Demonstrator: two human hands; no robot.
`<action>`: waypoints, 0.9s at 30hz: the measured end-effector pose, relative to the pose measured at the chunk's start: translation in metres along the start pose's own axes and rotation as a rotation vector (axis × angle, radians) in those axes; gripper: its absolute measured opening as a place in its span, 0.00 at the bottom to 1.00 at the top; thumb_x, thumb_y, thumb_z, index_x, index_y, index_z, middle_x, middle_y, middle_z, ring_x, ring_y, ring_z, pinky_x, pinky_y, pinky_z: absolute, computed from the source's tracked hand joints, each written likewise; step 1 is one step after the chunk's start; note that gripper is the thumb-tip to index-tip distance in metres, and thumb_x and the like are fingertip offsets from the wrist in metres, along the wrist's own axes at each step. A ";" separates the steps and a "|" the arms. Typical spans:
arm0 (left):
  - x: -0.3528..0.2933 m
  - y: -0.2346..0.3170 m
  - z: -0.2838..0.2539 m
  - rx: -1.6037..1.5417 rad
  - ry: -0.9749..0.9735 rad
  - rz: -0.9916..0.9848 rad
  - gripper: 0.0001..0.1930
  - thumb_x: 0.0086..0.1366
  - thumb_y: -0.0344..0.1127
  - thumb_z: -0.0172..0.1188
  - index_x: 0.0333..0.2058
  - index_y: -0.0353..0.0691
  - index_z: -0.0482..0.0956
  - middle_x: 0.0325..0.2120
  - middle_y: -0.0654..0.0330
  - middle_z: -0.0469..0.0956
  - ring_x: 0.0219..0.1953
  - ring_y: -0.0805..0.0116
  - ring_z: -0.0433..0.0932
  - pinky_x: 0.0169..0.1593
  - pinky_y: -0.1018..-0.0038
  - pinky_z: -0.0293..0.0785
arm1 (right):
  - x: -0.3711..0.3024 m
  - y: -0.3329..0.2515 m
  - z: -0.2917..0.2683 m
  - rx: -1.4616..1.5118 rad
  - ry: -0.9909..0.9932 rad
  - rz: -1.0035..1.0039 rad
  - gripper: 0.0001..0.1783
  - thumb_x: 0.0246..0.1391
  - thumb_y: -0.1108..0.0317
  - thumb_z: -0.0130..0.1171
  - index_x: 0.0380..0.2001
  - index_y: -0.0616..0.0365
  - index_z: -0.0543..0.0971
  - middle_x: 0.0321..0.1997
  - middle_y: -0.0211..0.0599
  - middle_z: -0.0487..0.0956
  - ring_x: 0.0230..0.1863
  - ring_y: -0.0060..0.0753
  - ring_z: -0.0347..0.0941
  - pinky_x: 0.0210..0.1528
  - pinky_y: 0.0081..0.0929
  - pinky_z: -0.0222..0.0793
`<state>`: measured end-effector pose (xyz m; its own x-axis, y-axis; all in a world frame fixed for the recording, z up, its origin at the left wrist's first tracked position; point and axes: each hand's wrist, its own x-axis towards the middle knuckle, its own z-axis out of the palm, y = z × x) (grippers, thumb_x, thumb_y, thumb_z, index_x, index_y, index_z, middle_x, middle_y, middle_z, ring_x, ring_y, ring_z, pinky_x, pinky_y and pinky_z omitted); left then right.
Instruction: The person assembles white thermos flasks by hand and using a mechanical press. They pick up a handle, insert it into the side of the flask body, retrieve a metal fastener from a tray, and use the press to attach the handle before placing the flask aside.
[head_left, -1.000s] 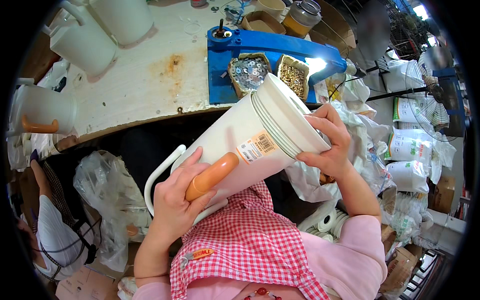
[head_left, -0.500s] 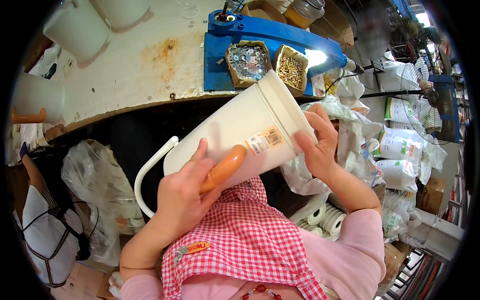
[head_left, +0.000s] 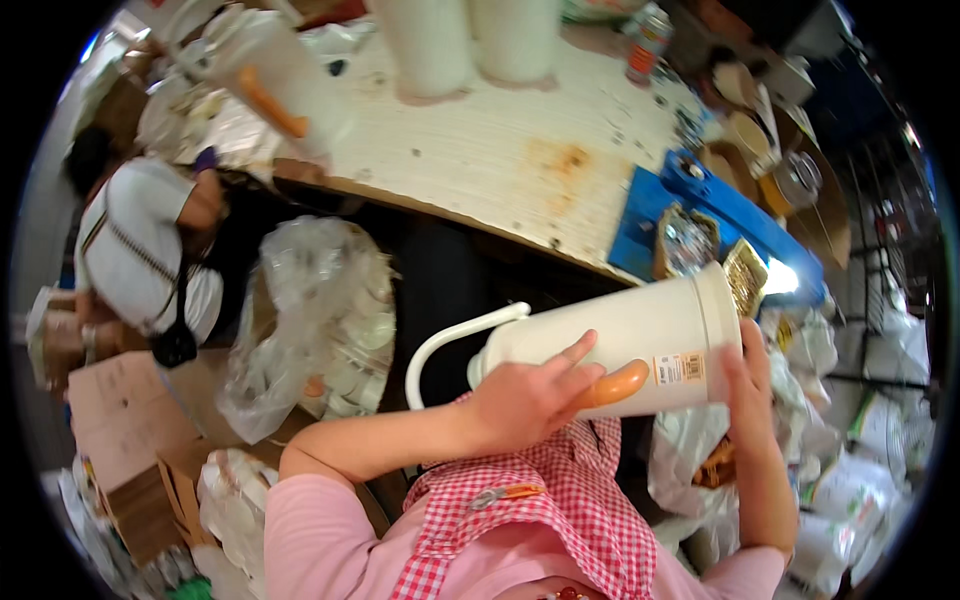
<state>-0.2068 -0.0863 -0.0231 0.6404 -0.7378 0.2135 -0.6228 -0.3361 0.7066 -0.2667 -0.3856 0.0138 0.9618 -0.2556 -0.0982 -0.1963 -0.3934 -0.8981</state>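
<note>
A cream-white thermos jug [head_left: 620, 330] lies on its side in front of my checked apron, its wide end to the right. A white carrying handle [head_left: 450, 350] curves out at its left end. My left hand [head_left: 535, 400] is closed on the jug's orange side handle [head_left: 618, 384], with one finger pointing up along the wall. Against the rim of the wide end rests my right hand [head_left: 748, 385], partly blurred, its fingers at the edge. A small orange-and-white label [head_left: 680, 369] faces up beside the side handle.
Beyond the jug stands a worn white table [head_left: 470, 150] bearing several more white jugs [head_left: 425, 45]. A blue press [head_left: 735, 215] with boxes of washers [head_left: 688, 240] and brass parts [head_left: 743, 275] is at its right. Bagged parts [head_left: 320, 310] lie left; a co-worker [head_left: 150, 240] is farther left.
My view has swung left, so table and press appear farther right, and the co-worker shows more. The jug now lies closer to level. My left hand keeps hold of the side handle.
</note>
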 end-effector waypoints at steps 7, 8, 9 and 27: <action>-0.001 0.008 -0.177 0.395 0.356 0.017 0.21 0.57 0.28 0.63 0.50 0.48 0.80 0.35 0.58 0.83 0.33 0.59 0.84 0.36 0.69 0.81 | -0.001 0.015 -0.016 0.153 0.332 -0.269 0.19 0.69 0.59 0.45 0.50 0.62 0.75 0.42 0.31 0.72 0.43 0.23 0.69 0.52 0.26 0.67; 0.004 0.018 -0.203 0.705 0.285 0.064 0.19 0.56 0.31 0.64 0.48 0.48 0.81 0.31 0.61 0.80 0.29 0.63 0.82 0.31 0.70 0.77 | -0.002 0.020 -0.010 0.274 0.321 -0.150 0.17 0.68 0.61 0.47 0.48 0.62 0.76 0.41 0.31 0.73 0.41 0.22 0.69 0.49 0.24 0.67; 0.008 0.025 -0.220 1.021 0.212 0.104 0.17 0.54 0.34 0.64 0.45 0.47 0.81 0.27 0.64 0.77 0.25 0.66 0.79 0.26 0.70 0.74 | -0.001 0.026 0.001 0.400 0.300 -0.034 0.15 0.68 0.63 0.48 0.47 0.61 0.77 0.40 0.31 0.74 0.39 0.21 0.69 0.46 0.22 0.67; 0.101 -0.195 -0.257 1.565 -0.554 0.036 0.13 0.52 0.38 0.66 0.39 0.49 0.82 0.39 0.63 0.79 0.49 0.64 0.74 0.56 0.66 0.66 | 0.051 -0.169 0.072 0.690 -0.085 -0.880 0.19 0.63 0.59 0.57 0.19 0.55 0.74 0.20 0.30 0.73 0.19 0.28 0.66 0.23 0.28 0.67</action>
<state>0.0948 0.0555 0.0343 0.6029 -0.7477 -0.2783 -0.6711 -0.2866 -0.6837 -0.1712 -0.2685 0.1296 0.7285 -0.0587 0.6825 0.6808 0.1731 -0.7117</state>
